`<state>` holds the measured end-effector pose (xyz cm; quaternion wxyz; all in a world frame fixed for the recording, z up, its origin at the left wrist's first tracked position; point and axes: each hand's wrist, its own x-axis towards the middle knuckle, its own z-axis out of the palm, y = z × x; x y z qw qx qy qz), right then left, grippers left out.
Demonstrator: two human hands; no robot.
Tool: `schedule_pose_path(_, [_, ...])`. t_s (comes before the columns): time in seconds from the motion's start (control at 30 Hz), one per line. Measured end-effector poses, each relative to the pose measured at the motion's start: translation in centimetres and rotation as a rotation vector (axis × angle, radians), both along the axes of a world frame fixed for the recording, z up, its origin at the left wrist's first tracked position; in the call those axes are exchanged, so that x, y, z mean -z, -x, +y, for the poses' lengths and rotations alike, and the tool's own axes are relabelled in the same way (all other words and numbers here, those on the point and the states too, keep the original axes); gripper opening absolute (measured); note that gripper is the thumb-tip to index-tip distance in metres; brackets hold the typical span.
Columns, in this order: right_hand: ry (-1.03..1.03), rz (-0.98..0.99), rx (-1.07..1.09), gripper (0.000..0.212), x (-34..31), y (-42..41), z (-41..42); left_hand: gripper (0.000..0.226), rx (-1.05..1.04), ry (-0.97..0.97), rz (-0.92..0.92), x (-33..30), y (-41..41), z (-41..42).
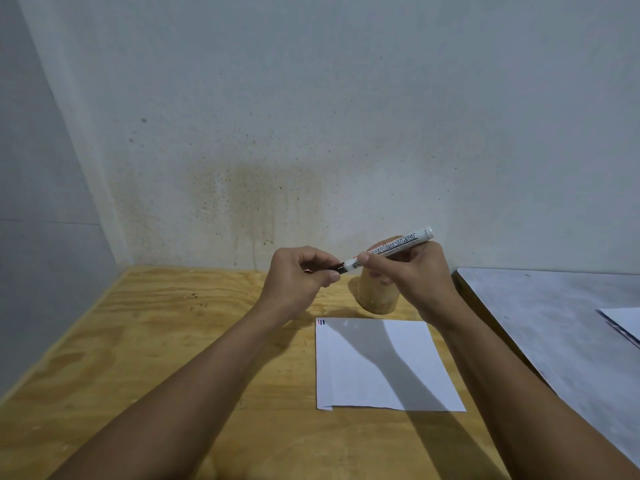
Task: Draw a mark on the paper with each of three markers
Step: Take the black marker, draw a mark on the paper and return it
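Observation:
My right hand (412, 275) holds a white board marker (394, 247) by its barrel, raised above the table and tilted up to the right. My left hand (299, 277) pinches the marker's dark cap (337, 267) at its lower left end; whether the cap is on or off the tip I cannot tell. Below lies a white sheet of paper (377, 368) with small red and dark marks (321, 321) at its top left corner. A wooden cup (377, 296) stands behind the paper, partly hidden by my hands. Other markers are not visible.
The plywood table (166, 341) ends at a stained wall behind. A grey surface (554, 327) adjoins on the right, carrying another white sheet (623, 322) at the frame's edge.

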<state>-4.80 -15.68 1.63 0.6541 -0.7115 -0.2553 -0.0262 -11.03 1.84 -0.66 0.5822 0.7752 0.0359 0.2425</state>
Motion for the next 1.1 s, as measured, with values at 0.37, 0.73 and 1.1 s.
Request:
schedule_pose_path(0.37, [0.011,0.169,0.061,0.021,0.5,0.0,0.1,0.012,-0.046,0.058,-0.037,0.3,-0.6,-2.2])
schedule_pose_path(0.73, [0.301,0.111,0.258,0.029,-0.1,-4.2,-2.5,0.029,-0.030,-0.261,0.145,2.9,-2.9,-2.0])
schedule_pose_path(1.1, [0.519,-0.139,0.450,0.019,-2.5,-7.3,-4.2,0.049,0.105,-0.590,0.162,3.4,-7.0,-3.1])
